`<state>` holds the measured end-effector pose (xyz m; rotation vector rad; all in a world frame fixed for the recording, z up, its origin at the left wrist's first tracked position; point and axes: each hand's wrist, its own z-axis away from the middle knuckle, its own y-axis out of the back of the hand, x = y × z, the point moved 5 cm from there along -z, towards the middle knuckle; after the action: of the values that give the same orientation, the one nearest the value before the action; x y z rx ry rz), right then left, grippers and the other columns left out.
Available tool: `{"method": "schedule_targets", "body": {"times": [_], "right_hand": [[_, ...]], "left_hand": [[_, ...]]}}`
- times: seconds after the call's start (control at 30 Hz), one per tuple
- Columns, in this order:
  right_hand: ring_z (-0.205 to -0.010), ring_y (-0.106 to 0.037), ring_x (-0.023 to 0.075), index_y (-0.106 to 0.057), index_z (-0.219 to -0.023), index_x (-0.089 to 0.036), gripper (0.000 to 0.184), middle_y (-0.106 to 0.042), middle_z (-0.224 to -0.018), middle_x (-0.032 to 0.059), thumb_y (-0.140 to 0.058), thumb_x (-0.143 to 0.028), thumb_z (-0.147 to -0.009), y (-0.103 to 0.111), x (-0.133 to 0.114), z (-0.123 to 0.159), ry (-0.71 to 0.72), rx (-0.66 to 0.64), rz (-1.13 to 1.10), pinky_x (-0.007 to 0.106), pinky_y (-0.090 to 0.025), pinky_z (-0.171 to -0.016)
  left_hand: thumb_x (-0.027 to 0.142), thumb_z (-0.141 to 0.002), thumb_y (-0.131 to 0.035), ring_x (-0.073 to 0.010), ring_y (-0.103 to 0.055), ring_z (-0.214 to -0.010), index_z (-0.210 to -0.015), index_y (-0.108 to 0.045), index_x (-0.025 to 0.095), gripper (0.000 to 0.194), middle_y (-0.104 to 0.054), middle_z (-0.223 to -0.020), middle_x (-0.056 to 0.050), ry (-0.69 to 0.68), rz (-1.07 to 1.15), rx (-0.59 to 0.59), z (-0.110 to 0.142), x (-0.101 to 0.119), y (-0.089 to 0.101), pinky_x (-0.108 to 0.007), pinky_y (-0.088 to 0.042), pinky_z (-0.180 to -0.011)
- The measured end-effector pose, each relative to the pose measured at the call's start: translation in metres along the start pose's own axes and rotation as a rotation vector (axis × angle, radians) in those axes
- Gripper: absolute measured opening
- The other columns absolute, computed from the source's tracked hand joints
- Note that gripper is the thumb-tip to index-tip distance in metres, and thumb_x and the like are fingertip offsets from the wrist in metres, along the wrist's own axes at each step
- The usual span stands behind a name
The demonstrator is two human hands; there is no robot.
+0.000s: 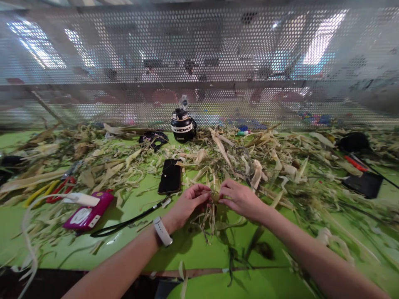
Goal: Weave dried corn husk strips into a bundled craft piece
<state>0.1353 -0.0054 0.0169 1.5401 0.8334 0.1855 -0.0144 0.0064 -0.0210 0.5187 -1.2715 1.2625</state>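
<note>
Between my hands is a small bundle of dried corn husk strips, its loose ends hanging down toward the table edge. My left hand, with a white band on the wrist, pinches the bundle from the left side. From the right, my right hand has its fingers bent and closed at the bundle's upper part. The fingertips partly hide where the strips meet. A black phone with a black strap lies just beyond my left hand.
Husk scraps cover much of the green table. A black bottle stands at the back before a perforated metal screen. Left are a magenta box with a white plug and red-handled pliers; right, a dark phone-like slab.
</note>
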Motion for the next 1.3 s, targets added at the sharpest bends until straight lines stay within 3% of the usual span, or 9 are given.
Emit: {"method": "schedule_targets", "body": {"times": [0.13,0.5,0.67,0.8,0.93,1.0,1.13,1.3], "right_hand": [[-0.078,-0.056,0.0152,-0.058,-0.086,-0.016,0.010,-0.059,-0.093,0.0066,-0.051,-0.024,-0.088,0.007,0.000,0.004,-0.027,-0.039,-0.074,0.027,-0.045,-0.066],[-0.063,-0.048,0.0117,-0.053,-0.079,-0.017,0.013,-0.056,-0.073,0.0015,-0.044,-0.020,-0.089,0.000,0.004,0.004,-0.093,-0.206,-0.196,0.023,-0.033,-0.059],[-0.061,-0.045,0.0113,-0.054,-0.076,-0.016,0.011,-0.054,-0.068,0.0004,-0.048,-0.016,-0.085,0.001,0.008,0.004,-0.093,-0.190,-0.125,0.023,-0.031,-0.057],[-0.061,-0.048,0.0114,-0.055,-0.077,-0.017,0.015,-0.055,-0.068,0.0000,-0.048,-0.023,-0.089,0.002,0.011,0.002,-0.106,-0.126,-0.211,0.023,-0.036,-0.058],[-0.081,-0.055,0.0159,-0.056,-0.082,-0.017,0.016,-0.058,-0.088,0.0065,-0.047,-0.027,-0.091,0.009,0.004,0.001,0.009,0.052,-0.244,0.029,-0.046,-0.072],[-0.087,-0.056,0.0168,-0.056,-0.085,-0.017,0.016,-0.056,-0.104,0.0102,-0.045,-0.027,-0.092,0.009,-0.001,0.001,0.046,0.076,-0.244,0.032,-0.049,-0.076],[-0.093,-0.058,0.0162,-0.056,-0.086,-0.017,0.015,-0.049,-0.121,0.0113,-0.045,-0.027,-0.092,0.007,-0.005,0.003,0.063,0.036,-0.290,0.034,-0.050,-0.081],[-0.107,-0.054,0.0184,-0.058,-0.087,-0.017,0.010,-0.049,-0.122,0.0109,-0.049,-0.022,-0.090,0.007,-0.008,0.002,0.132,0.005,-0.375,0.037,-0.046,-0.093]], "left_hand": [[0.032,-0.064,-0.078,-0.0071,-0.055,-0.059,-0.090,-0.059,0.015,0.037,-0.062,-0.072,0.001,-0.005,-0.017,-0.007,0.002,0.002,-0.002,-0.019,-0.042,-0.057],[0.032,-0.072,-0.071,-0.0076,-0.050,-0.063,-0.096,-0.056,0.017,0.032,-0.055,-0.070,0.003,-0.052,-0.049,-0.120,0.010,0.006,-0.008,-0.020,-0.037,-0.060],[0.034,-0.072,-0.071,-0.0086,-0.049,-0.068,-0.096,-0.058,0.018,0.033,-0.054,-0.071,0.003,-0.109,-0.161,-0.114,0.009,0.007,-0.008,-0.022,-0.038,-0.068],[0.034,-0.074,-0.069,-0.0083,-0.050,-0.065,-0.099,-0.056,0.018,0.033,-0.054,-0.071,0.003,-0.101,-0.122,-0.076,0.006,0.006,-0.002,-0.022,-0.039,-0.066],[0.036,-0.073,-0.069,-0.0077,-0.050,-0.065,-0.095,-0.054,0.017,0.033,-0.054,-0.073,0.003,-0.080,-0.105,-0.056,0.006,0.005,-0.003,-0.022,-0.040,-0.065],[0.038,-0.075,-0.067,-0.0085,-0.051,-0.067,-0.094,-0.052,0.017,0.032,-0.054,-0.076,0.003,-0.101,-0.145,-0.077,0.006,0.005,-0.006,-0.024,-0.042,-0.069],[0.034,-0.081,-0.058,-0.0126,-0.054,-0.077,-0.099,-0.047,0.019,0.026,-0.055,-0.082,0.000,-0.304,-0.446,-0.083,0.008,0.010,-0.008,-0.028,-0.045,-0.072],[0.020,-0.085,-0.048,-0.0155,-0.057,-0.083,-0.110,-0.042,0.019,0.025,-0.058,-0.092,-0.005,-0.628,-0.872,-0.101,0.015,0.016,-0.011,-0.030,-0.045,-0.074]]}}
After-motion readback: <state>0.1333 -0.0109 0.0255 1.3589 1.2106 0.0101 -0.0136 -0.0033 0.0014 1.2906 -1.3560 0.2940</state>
